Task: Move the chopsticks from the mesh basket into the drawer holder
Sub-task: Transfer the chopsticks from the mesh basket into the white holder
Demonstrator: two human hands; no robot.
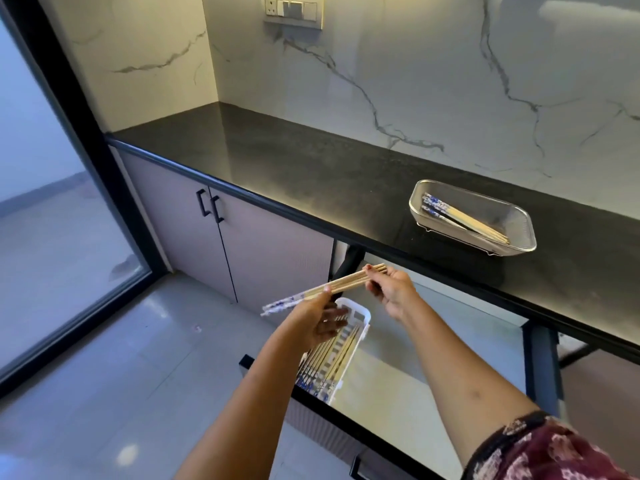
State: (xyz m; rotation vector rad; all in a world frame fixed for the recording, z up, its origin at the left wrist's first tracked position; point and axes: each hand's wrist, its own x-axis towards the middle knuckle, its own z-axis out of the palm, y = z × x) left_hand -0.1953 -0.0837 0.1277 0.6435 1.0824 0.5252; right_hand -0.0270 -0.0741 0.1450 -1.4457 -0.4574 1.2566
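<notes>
Head cam: your left hand [320,318] and right hand [394,289] both pinch one bundle of chopsticks [349,282], held just above the white holder [362,315] in the open drawer [415,375]. Other chopsticks [330,358] lie in that holder, and blue-tipped chopsticks [464,220] sit in the mesh basket [519,220] on the counter [311,174].

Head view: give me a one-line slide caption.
Left hand and right hand grip a chopstick bundle over the white drawer holder; more chopsticks lie in the mesh basket on the black countertop.
</notes>
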